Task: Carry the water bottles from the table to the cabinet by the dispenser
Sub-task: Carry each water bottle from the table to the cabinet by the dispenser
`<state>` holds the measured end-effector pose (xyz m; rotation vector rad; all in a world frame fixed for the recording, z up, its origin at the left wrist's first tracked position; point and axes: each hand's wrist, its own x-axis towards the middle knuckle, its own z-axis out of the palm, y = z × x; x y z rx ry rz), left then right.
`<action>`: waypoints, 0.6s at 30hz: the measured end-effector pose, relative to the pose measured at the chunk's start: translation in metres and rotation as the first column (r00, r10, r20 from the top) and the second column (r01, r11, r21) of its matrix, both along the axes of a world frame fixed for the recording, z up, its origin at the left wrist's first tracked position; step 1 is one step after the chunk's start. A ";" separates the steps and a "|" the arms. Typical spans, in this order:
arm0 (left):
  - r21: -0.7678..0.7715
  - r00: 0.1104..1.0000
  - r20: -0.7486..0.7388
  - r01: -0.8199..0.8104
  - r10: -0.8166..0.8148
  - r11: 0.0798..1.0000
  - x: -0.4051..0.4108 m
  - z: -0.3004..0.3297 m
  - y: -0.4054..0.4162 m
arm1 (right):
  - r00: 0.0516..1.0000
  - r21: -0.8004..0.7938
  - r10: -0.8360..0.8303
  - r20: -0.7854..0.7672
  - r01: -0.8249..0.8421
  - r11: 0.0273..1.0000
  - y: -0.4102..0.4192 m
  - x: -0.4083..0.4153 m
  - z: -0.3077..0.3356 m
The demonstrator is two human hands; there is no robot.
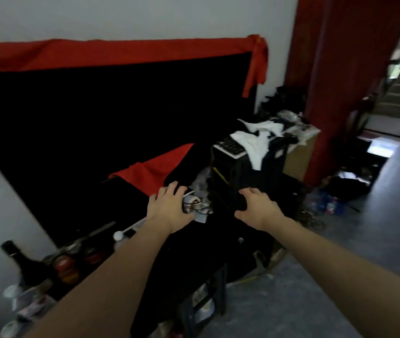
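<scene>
The left hand (168, 208) reaches forward over the dark-draped table (218, 242), back of the hand up, fingers spread and relaxed; its fingertips lie over a small clutter of cables and white items (195, 203), and whether they touch anything there cannot be told. The right hand (258, 207) is stretched out beside it, fingers loosely spread and slightly bent, thumb pointing toward the left hand, in front of a black computer tower (233, 176); contact with the tower is not clear. Neither hand holds anything.

1 clear water bottle (120, 240) stands upright on the table just left of the left forearm, its long axis vertical, its white cap pointing up. Further water bottles (325, 203) with blue labels lie or stand in a blurred cluster on the grey floor (340, 276) to the right, near the tower's far side; their direction cannot be told.

At the lower left a dark glass bottle (24, 264) stands tilted in the wide-angle view, with jars with red labels (66, 267) beside it. White cloth (257, 140) is draped over the top of the tower. A red cloth (155, 172) lies on the table, and a red curtain (335, 69) hangs at the right.
</scene>
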<state>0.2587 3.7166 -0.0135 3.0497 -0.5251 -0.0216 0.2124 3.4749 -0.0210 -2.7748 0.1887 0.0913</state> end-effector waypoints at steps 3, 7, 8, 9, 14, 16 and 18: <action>0.016 0.997 -0.029 0.076 -0.075 0.997 -0.007 0.000 -0.048 | 0.988 -0.015 -0.151 -0.010 0.151 0.988 -0.044 -0.032 0.002; 0.016 0.976 -0.025 0.216 -0.215 0.976 -0.010 0.004 -0.106 | 0.940 -0.038 -0.342 0.000 0.342 0.939 -0.091 -0.077 0.013; 0.008 0.967 -0.031 0.252 -0.251 0.968 -0.010 0.007 -0.121 | 0.923 -0.047 -0.384 0.001 0.384 0.922 -0.101 -0.089 0.017; 0.004 0.956 -0.043 0.290 -0.289 0.957 -0.011 0.010 -0.136 | 0.905 -0.057 -0.426 0.007 0.425 0.903 -0.110 -0.101 0.020; -0.006 0.860 -0.077 0.506 -0.505 0.862 -0.030 0.017 -0.206 | 0.797 -0.156 -0.603 0.029 0.600 0.785 -0.137 -0.171 0.030; -0.008 0.803 -0.080 0.593 -0.591 0.806 -0.051 0.016 -0.234 | 0.744 -0.174 -0.668 0.016 0.660 0.731 -0.149 -0.202 0.034; -0.019 0.739 -0.061 0.671 -0.671 0.741 -0.075 0.016 -0.262 | 0.680 -0.169 -0.733 0.019 0.725 0.668 -0.163 -0.232 0.039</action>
